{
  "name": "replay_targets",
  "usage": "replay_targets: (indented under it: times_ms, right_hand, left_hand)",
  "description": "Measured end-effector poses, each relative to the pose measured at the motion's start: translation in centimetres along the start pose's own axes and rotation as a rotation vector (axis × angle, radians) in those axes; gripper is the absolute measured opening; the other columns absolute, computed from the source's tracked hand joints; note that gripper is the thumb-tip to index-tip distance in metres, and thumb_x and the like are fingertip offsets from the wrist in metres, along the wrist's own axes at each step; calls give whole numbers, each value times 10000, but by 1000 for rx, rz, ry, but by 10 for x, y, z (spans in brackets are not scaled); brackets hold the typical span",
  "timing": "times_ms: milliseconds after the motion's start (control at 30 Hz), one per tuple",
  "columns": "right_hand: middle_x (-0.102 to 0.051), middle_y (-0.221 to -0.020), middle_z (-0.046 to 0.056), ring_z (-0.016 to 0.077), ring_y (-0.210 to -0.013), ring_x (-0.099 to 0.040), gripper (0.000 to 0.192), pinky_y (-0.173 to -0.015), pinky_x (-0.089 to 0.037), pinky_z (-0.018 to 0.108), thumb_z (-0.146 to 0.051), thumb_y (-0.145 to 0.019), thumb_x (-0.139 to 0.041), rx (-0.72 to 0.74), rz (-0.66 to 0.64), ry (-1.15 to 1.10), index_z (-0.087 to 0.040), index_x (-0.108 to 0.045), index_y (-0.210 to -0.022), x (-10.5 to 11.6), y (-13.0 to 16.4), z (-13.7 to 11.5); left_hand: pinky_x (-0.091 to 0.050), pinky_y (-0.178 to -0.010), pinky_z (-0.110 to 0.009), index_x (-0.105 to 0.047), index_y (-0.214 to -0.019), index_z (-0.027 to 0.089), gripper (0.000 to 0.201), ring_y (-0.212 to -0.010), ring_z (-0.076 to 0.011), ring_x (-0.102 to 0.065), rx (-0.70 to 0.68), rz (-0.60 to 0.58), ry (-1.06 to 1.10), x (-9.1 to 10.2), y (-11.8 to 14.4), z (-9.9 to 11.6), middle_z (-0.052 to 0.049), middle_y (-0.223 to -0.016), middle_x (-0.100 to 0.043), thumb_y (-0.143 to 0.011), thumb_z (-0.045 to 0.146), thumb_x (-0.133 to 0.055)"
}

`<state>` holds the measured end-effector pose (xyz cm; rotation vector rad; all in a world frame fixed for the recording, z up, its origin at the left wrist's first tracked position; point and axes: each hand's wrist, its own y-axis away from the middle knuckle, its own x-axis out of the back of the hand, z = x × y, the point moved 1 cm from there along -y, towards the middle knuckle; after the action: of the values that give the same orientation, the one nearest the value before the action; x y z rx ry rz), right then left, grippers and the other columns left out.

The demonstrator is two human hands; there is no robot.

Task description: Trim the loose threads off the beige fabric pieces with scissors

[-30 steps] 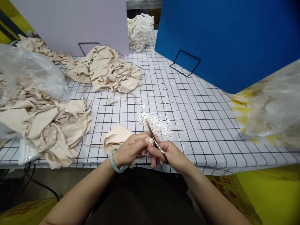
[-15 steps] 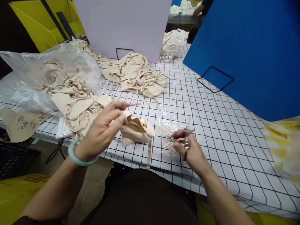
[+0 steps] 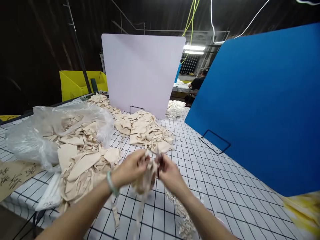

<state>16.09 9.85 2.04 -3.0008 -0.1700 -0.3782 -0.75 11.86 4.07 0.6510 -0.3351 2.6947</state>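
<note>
Both my hands are raised over the checked table (image 3: 215, 186) and meet on one beige fabric piece (image 3: 145, 180), blurred by motion, with a strap hanging down. My left hand (image 3: 131, 168), a green bangle on its wrist, grips the piece from the left. My right hand (image 3: 170, 173) holds it from the right; a thin dark shape at its fingers looks like the small scissors (image 3: 158, 164). White trimmings (image 3: 183, 216) lie on the table under my right forearm.
A clear plastic bag (image 3: 50, 133) spills beige pieces at left. Another beige pile (image 3: 145, 130) lies ahead, with a white pile (image 3: 176, 108) behind it. A white divider (image 3: 142, 71) and a blue divider (image 3: 260, 106) stand on the table. A person sits far back.
My head has tilted up, showing the dividers and the room. Both hands lifted the fabric piece off the table and came together in front of me; earlier they were apart.
</note>
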Motion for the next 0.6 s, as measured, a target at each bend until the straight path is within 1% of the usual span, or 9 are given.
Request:
replay_targets:
  times_ms: [67, 133, 200, 233, 333, 400, 467, 533, 600]
  right_hand:
    - [-613, -803, 3, 152, -716, -575, 168, -610, -490, 255, -195, -738, -627, 27, 148, 25, -196, -540, -881, 27, -56, -26]
    - [-625, -895, 18, 145, -756, -585, 208, -613, -485, 244, -239, -756, -635, 14, 220, 40, -201, -528, -931, 47, -102, -37]
    - [-629, -960, 35, 142, -748, -596, 254, -576, -475, 241, -317, -776, -639, -28, 264, 51, -204, -513, -966, 57, -122, -29]
    - [-632, -953, 36, 141, -717, -602, 275, -543, -463, 239, -354, -780, -638, -54, 254, 53, -204, -515, -975, 56, -120, -20]
    - [-627, -750, 5, 144, -567, -598, 253, -449, -415, 234, -389, -769, -617, -148, 82, 39, -188, -569, -915, 37, -74, 18]
    - [-608, -631, -7, 149, -514, -591, 188, -438, -407, 236, -344, -748, -601, -212, -59, 30, -175, -601, -829, 20, -27, 41]
    - [-631, -630, -1, 160, -555, -604, 145, -486, -434, 247, -296, -713, -615, -249, -116, 44, -176, -616, -795, 10, 14, 58]
    - [-663, -683, 8, 177, -635, -610, 141, -562, -467, 270, -288, -691, -641, -253, -89, 69, -186, -615, -785, 7, 41, 68]
    - [-675, -725, 16, 194, -698, -607, 154, -630, -484, 295, -318, -698, -648, -232, -35, 99, -200, -606, -786, 8, 52, 73]
  left_hand:
    - [-561, -692, -378, -610, -804, 175, 56, -713, -186, -582, -43, 196, 24, 20, -56, 18, -29, -806, -610, -848, 164, -644]
    - [-546, -861, -448, -618, -910, 184, 90, -913, -224, -616, -58, 336, 34, 26, -95, 25, -84, -1004, -617, -908, 124, -551]
    - [-467, -1031, -500, -605, -1068, 197, 196, -1145, -252, -579, -54, 430, 42, 16, -108, 19, -123, -1202, -583, -954, 115, -467]
    - [-434, -1078, -510, -581, -1153, 200, 222, -1240, -265, -538, -48, 450, 46, 6, -103, 12, -137, -1290, -553, -966, 143, -475]
    - [-500, -1016, -492, -467, -1333, 172, 409, -1256, -300, -555, -28, 332, 11, -40, -64, -11, -180, -1337, -559, -958, 301, -567]
    - [-571, -882, -442, -489, -1287, 140, 342, -1042, -264, -669, -21, 190, -61, -73, -31, -21, -156, -1142, -669, -997, 321, -463]
    - [-586, -825, -423, -563, -1138, 135, 275, -890, -237, -693, -15, 118, -129, -100, -4, -25, -114, -968, -707, -1010, 263, -357]
    - [-580, -862, -430, -598, -1035, 142, 264, -907, -242, -691, -23, 112, -174, -115, 14, -24, -108, -948, -712, -992, 225, -352]
    - [-564, -938, -426, -602, -1066, 146, 236, -1012, -247, -679, -59, 118, -224, -113, 25, -25, -115, -1040, -715, -981, 239, -403]
